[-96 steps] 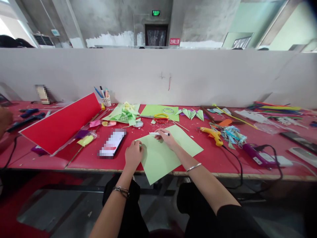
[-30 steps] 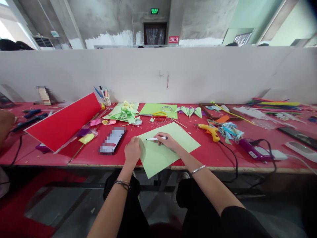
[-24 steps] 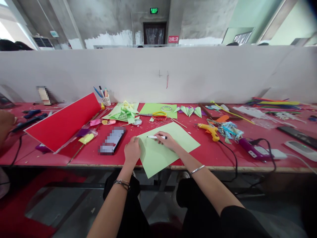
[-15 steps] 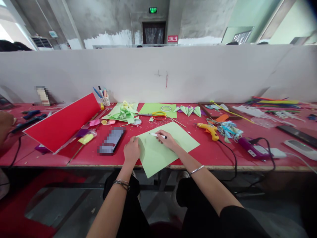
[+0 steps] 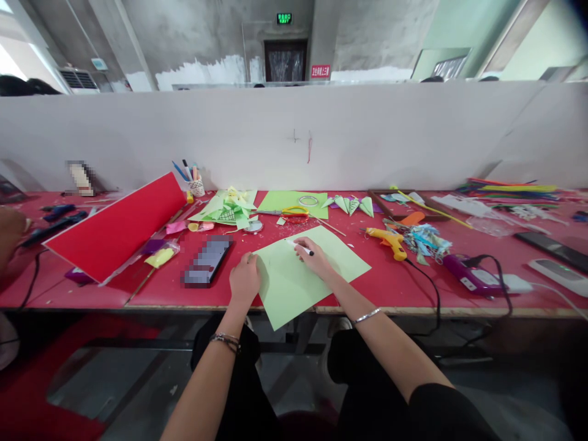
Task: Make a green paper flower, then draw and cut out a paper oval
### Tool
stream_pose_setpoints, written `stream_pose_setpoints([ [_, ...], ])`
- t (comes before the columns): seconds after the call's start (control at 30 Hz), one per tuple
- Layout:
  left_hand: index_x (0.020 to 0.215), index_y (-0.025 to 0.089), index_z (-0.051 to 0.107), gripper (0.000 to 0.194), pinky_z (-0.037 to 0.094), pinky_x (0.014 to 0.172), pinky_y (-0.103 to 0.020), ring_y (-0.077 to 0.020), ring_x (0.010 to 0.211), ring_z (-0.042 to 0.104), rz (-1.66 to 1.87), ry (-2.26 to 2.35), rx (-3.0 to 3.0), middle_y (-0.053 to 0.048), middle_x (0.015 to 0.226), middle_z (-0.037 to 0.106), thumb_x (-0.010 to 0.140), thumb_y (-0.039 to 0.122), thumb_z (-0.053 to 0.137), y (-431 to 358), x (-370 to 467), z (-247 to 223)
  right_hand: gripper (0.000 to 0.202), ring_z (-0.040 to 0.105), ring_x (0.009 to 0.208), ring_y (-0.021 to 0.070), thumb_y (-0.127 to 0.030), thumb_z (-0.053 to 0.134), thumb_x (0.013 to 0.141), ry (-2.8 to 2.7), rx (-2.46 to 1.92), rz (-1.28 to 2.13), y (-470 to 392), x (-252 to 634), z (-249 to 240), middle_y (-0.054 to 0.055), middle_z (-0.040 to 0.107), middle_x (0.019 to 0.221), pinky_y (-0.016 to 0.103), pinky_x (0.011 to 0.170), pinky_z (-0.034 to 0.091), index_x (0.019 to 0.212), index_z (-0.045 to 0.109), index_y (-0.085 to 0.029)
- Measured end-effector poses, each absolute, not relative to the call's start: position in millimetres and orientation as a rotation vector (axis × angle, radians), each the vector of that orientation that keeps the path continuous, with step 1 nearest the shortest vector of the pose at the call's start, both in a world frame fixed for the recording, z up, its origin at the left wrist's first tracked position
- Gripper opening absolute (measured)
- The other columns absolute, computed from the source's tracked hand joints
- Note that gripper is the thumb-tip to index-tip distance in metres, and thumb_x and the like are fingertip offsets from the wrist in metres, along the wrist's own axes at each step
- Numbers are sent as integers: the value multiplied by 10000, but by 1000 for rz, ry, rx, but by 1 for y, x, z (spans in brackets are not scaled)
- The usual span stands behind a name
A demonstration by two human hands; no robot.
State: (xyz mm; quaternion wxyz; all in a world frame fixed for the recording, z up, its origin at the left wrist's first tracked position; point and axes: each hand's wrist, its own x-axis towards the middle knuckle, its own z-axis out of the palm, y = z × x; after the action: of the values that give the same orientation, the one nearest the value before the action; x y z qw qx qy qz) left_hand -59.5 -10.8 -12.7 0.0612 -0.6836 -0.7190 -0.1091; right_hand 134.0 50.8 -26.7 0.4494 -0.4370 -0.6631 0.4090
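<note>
More to the right than before, grips pen [image 5: 307, 249] between right hand's [image 5: 314, 259] closed fingers; with left hand [image 5: 245, 278], fingers curled, touches paper's [image 5: 290, 291] edge.

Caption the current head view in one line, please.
Right hand holds a marker over green paper while the left hand rests at its edge.

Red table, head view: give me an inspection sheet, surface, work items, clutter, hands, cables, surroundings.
Surface: red table, dotted with small scraps.
Work items: light green sheet, overhanging the front edge; white marker.
Clutter: paper pile, yellow-handled scissors and phone around the sheet.
Hands: left hand on the sheet's left side; right hand holds the marker.
Cables: black cord from the yellow glue gun drops over the front edge.
Surroundings: white partition behind; lit exit sign beyond.
</note>
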Motion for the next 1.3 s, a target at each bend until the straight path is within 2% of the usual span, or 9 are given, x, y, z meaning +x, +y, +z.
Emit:
stream_pose_setpoints([
  [0.17,1200,155,526,406,491,811,-320,-226,991,610,-349,-2157,-2070,-118,1310,496,820,130,387,-11,-59,-14,188,574,740,132,-338,543,760,-1775,-934,1174,42,135,-15,12,658,804,257,695,435,849,615,-188],
  [0.43,1187,154,531,392,488,806,-317,-223,984,613,-362,-2152,-2067,-112,1305,502,828,136,374,-11,-59,-14,286,479,522,103,-327,427,795,-1724,-940,1238,48,143,-16,-11,550,517,226,547,383,604,577,-177],
  [0.67,1182,156,532,397,486,797,-299,-215,990,609,-364,-2156,-2071,-89,1315,500,814,127,386,-12,-59,-13,340,448,417,99,-319,428,779,-1782,-932,1339,44,143,-9,-20,472,392,224,463,347,503,562,-173],
  [0.9,1188,164,523,392,485,801,-322,-219,981,611,-358,-2153,-2073,-101,1315,493,823,130,386,-11,-59,-15,345,439,415,90,-318,415,789,-1799,-966,1346,46,142,-11,-22,475,393,219,456,327,513,559,-168],
  [1.3,1180,153,535,381,487,794,-313,-229,1006,602,-383,-2157,-2077,-94,1300,509,825,146,398,-9,-59,-15,204,455,546,95,-354,503,771,-1795,-979,1274,40,135,-6,-21,553,596,221,530,346,717,588,-176],
])
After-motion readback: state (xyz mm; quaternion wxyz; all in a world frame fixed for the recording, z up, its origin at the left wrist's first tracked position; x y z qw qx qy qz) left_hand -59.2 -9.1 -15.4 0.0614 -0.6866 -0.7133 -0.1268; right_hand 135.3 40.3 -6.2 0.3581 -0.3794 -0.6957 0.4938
